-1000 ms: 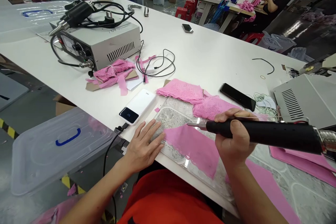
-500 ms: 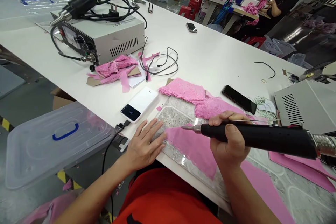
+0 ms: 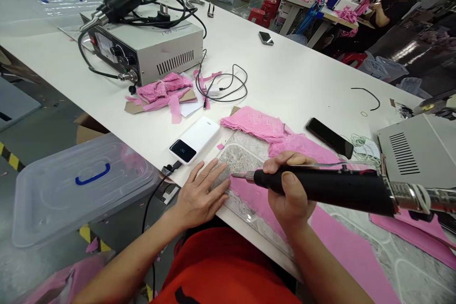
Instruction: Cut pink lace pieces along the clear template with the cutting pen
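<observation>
My right hand [image 3: 290, 190] is wrapped round a long black handheld tool [image 3: 331, 187] with a metal tip pointing left. The tip hovers over the left end of a pink fabric strip [image 3: 263, 204] that lies on a clear mottled plate [image 3: 238, 159] at the table's near edge. My left hand [image 3: 201, 194] lies flat, fingers spread, on the plate's left edge and the end of the strip, just left of the tip. Folded pink lace [image 3: 263, 128] sits behind the plate.
A white power bank [image 3: 195, 138] and a black phone [image 3: 329, 137] flank the lace. Grey control boxes stand at far left [image 3: 156, 50] and right [image 3: 420, 152]. Cables [image 3: 224, 88], pink scraps [image 3: 160, 92] and a clear lidded bin [image 3: 78, 185] lie to the left. A person sits at sewing tables behind.
My right hand has carried the tool leftward, so its tip now sits close to my left fingers. My left hand has stayed flat on the plate's edge. The view has shifted slightly.
</observation>
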The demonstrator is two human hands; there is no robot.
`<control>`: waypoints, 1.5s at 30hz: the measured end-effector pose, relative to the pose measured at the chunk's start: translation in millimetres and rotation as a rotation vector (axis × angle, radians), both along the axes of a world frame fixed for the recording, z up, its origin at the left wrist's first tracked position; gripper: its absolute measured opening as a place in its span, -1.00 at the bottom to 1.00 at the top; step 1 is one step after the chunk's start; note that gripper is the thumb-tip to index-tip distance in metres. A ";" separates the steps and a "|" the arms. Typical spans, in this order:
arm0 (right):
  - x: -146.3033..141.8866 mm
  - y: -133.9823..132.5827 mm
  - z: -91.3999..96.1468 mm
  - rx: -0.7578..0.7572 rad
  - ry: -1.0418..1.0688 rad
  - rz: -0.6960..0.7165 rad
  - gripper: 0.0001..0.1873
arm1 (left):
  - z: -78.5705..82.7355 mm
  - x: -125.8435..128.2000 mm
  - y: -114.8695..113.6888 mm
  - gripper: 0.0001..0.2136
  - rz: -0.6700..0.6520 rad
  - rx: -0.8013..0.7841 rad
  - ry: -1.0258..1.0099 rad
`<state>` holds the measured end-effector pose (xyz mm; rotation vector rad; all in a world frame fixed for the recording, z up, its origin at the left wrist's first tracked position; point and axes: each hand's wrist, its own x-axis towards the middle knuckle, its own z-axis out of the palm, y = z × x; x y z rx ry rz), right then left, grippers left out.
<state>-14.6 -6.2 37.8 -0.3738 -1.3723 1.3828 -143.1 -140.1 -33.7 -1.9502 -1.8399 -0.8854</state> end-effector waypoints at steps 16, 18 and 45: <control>-3.3 2.1 1.8 0.019 -0.030 0.026 -0.88 | 0.7 -0.3 0.1 -0.77 -0.003 -0.003 -0.010; -1.1 7.9 5.1 0.016 0.009 0.005 -0.88 | 0.1 -0.3 0.2 -0.76 -0.003 0.000 -0.011; 10.7 15.5 2.4 -0.052 -0.012 -0.095 -0.87 | -0.6 -0.8 0.9 -0.74 -0.003 0.012 -0.009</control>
